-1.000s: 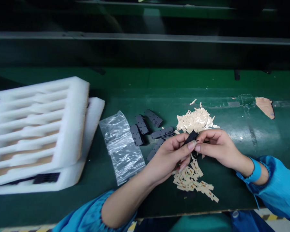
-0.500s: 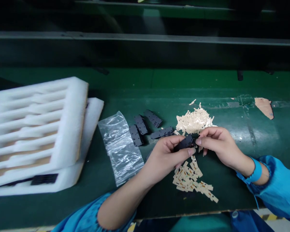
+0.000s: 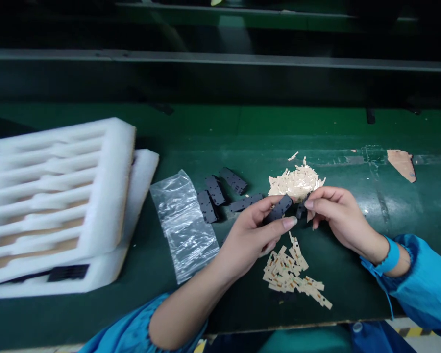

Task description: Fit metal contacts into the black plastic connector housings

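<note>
My left hand (image 3: 255,235) pinches a small dark perforated strip (image 3: 279,209) between thumb and fingers, above the green bench. My right hand (image 3: 338,213) is closed just to the right of it, its fingertips pinching a small dark piece (image 3: 301,210) at the strip's right end. Behind both hands lies a pile of pale peeled backing slips (image 3: 296,181). Below them sits a second heap of tan tabs (image 3: 290,272). Several more dark strips (image 3: 220,191) lie loose to the left.
A clear plastic bag (image 3: 183,223) lies flat left of the strips. Two stacked white foam trays (image 3: 59,196) with long slots fill the left side. A torn brown tape patch (image 3: 402,162) marks the bench at right. The bench's front edge runs near my sleeves.
Both hands have lifted slightly and drawn a little apart. The strip in my left hand has turned flatter, and my right fingertips now hold a small dark piece off its end.
</note>
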`<state>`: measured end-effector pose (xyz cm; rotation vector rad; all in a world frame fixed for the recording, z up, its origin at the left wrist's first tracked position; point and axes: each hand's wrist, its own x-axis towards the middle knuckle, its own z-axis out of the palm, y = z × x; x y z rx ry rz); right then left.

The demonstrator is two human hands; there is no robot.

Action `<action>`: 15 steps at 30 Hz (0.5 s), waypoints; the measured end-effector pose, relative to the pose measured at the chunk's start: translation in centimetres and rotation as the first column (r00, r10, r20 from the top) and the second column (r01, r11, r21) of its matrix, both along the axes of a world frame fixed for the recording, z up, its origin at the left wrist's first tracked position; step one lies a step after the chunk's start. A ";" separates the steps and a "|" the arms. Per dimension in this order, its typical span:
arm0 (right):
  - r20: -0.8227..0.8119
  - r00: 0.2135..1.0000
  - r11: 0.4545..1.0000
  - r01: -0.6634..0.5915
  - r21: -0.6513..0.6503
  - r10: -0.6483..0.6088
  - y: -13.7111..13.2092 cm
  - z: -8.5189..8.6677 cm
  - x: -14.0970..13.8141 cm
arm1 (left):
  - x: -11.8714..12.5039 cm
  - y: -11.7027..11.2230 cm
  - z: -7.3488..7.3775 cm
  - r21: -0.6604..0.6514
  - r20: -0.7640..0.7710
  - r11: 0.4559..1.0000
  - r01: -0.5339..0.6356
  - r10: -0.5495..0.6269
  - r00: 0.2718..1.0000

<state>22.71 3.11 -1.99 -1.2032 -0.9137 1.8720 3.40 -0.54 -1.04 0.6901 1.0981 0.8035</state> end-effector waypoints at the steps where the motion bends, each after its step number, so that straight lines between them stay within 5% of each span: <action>1: 0.027 1.000 1.000 0.016 0.022 -0.017 0.1 -0.1 0.1 | 0.0 0.0 0.0 -0.006 0.011 1.000 -0.029 0.029 1.000; 4: 0.073 0.997 0.999 0.019 0.047 -0.022 0.2 -0.1 0.1 | -0.1 -0.1 -0.2 -0.018 0.054 0.998 -0.067 0.068 0.996; 15: 0.122 0.992 0.999 -0.004 0.044 -0.001 0.1 0.0 0.0 | -0.2 -1.0 -0.4 0.116 -0.034 0.989 0.088 -0.084 0.996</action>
